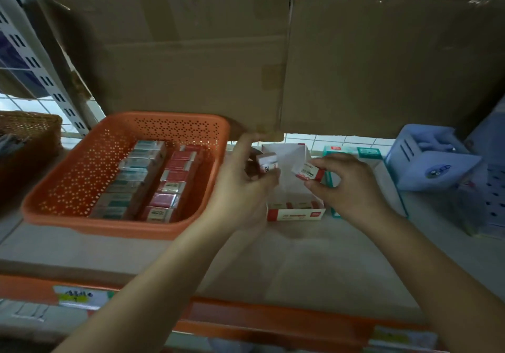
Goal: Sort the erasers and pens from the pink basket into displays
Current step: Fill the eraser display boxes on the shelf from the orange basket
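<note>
A pink-orange perforated basket (82, 161) sits on the shelf at left and holds two rows of boxed erasers: green-sleeved ones (131, 178) and red-sleeved ones (175, 183). To its right stands an open red-and-white display box (296, 212) with a few red erasers in its front row. My left hand (240, 186) grips a red-sleeved eraser (267, 163) just left of that box. Over the box, my right hand (347, 186) pinches another red-sleeved eraser (307, 172), tilted. No pens are visible.
A green-and-white display box (352, 153) lies behind my right hand. Further right stands a light blue plastic holder (426, 158), and a brown woven basket (27, 139) at far left. Large cardboard boxes (246, 52) hang low over the shelf. Price labels line the orange shelf edge (273, 322).
</note>
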